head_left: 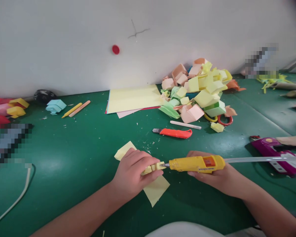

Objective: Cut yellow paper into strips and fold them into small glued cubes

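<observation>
My left hand (pixel 133 172) is closed on a small folded yellow paper piece (pixel 153 168), held just above a flat yellow paper sheet (pixel 156 191) on the green table. My right hand (pixel 212 176) grips a yellow hot glue gun (pixel 196 164) lying level. Its metal tip points left and touches the folded piece. A clear glue stick (pixel 256 159) juts out of the gun's back toward the right.
An orange utility knife (pixel 175 133) and a white stick (pixel 185 125) lie beyond my hands. A heap of folded coloured paper boxes (pixel 199 92) sits by the wall, next to stacked paper sheets (pixel 133 98). A purple tool (pixel 276 153) lies right, a white cable (pixel 14 200) left.
</observation>
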The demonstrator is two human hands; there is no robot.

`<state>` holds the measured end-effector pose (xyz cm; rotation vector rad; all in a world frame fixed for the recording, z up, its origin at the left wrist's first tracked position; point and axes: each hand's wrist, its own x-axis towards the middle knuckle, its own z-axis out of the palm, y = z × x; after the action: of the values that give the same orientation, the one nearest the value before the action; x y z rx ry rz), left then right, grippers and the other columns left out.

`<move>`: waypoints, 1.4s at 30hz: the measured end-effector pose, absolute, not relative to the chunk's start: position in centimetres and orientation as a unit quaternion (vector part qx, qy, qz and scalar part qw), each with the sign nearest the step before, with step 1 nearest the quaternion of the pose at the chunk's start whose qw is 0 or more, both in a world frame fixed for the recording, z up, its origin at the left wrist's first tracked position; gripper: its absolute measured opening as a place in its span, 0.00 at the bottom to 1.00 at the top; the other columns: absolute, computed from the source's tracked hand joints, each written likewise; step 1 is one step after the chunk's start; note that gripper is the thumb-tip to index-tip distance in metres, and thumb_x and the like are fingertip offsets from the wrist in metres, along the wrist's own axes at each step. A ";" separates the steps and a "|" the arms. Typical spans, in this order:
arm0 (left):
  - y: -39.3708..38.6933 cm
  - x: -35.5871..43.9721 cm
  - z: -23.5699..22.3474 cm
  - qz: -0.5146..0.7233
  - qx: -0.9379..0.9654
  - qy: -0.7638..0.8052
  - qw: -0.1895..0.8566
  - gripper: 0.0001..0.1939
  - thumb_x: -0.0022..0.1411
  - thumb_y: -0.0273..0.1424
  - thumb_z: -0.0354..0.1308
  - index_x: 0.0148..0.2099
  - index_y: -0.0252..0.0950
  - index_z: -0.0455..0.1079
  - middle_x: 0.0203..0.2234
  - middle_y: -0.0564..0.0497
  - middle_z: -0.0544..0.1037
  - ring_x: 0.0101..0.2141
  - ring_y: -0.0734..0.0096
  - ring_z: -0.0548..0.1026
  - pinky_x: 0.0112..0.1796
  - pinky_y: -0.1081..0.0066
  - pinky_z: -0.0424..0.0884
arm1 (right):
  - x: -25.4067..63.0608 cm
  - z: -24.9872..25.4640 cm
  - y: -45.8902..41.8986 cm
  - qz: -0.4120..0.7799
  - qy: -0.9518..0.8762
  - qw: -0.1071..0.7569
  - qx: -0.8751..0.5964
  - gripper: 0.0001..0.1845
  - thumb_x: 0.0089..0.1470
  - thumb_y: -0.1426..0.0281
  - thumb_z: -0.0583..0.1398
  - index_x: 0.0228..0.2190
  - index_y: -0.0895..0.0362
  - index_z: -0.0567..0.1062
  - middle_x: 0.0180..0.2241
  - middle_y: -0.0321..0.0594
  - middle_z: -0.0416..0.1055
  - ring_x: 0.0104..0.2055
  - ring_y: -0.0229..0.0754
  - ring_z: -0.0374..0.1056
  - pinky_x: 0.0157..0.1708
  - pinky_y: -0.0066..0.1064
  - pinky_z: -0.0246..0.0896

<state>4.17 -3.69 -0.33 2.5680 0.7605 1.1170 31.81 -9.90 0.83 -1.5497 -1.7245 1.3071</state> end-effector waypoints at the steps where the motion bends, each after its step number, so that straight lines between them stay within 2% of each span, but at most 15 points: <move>1: -3.7 4.2 -0.3 0.380 0.879 0.262 0.120 0.13 0.71 0.42 0.58 0.43 0.38 0.74 0.31 0.54 0.81 0.30 0.73 0.77 0.33 0.68 0.68 | 31.8 0.8 -9.9 0.479 -0.630 0.239 -0.563 0.16 0.60 0.53 0.61 0.39 0.52 0.74 0.38 0.38 0.73 0.36 0.42 0.69 0.37 0.33 0.69; 13: -3.8 4.2 -0.2 0.385 0.879 0.254 0.120 0.11 0.70 0.40 0.59 0.43 0.37 0.74 0.31 0.53 0.81 0.31 0.72 0.78 0.33 0.68 0.67 | 32.0 0.4 -10.0 0.467 -0.634 0.242 -0.566 0.17 0.59 0.52 0.61 0.39 0.51 0.73 0.35 0.37 0.72 0.34 0.42 0.68 0.34 0.32 0.68; 22: -3.7 4.2 -0.2 0.383 0.880 0.256 0.117 0.10 0.70 0.39 0.59 0.44 0.38 0.74 0.31 0.54 0.82 0.31 0.72 0.78 0.33 0.68 0.69 | 32.0 0.1 -10.2 0.459 -0.626 0.248 -0.580 0.19 0.56 0.51 0.63 0.41 0.51 0.74 0.38 0.39 0.75 0.35 0.44 0.72 0.35 0.33 0.72; 31: -3.7 4.1 -0.1 0.382 0.880 0.257 0.118 0.11 0.70 0.40 0.58 0.43 0.38 0.74 0.31 0.53 0.82 0.30 0.72 0.78 0.33 0.68 0.69 | 32.1 -0.3 -10.3 0.447 -0.620 0.254 -0.592 0.19 0.56 0.51 0.63 0.40 0.51 0.74 0.36 0.38 0.74 0.34 0.43 0.70 0.33 0.32 0.69; 39: -3.8 4.2 -0.2 0.384 0.879 0.257 0.119 0.11 0.70 0.40 0.59 0.43 0.38 0.74 0.31 0.53 0.82 0.31 0.72 0.78 0.34 0.68 0.69 | 31.8 1.2 -9.7 0.500 -0.634 0.227 -0.544 0.15 0.61 0.53 0.60 0.35 0.52 0.71 0.33 0.36 0.69 0.33 0.41 0.65 0.32 0.32 0.65; 42: -3.7 4.1 -0.2 0.381 0.879 0.262 0.120 0.11 0.70 0.40 0.58 0.43 0.38 0.74 0.31 0.53 0.82 0.31 0.72 0.78 0.34 0.68 0.70 | 31.9 1.3 -9.6 0.477 -0.658 0.237 -0.532 0.13 0.63 0.56 0.60 0.34 0.52 0.71 0.34 0.37 0.70 0.33 0.41 0.66 0.33 0.32 0.65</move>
<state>4.15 -3.74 -0.21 2.5676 0.7653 1.1142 31.86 -9.64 1.26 -1.4577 -1.8043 1.3087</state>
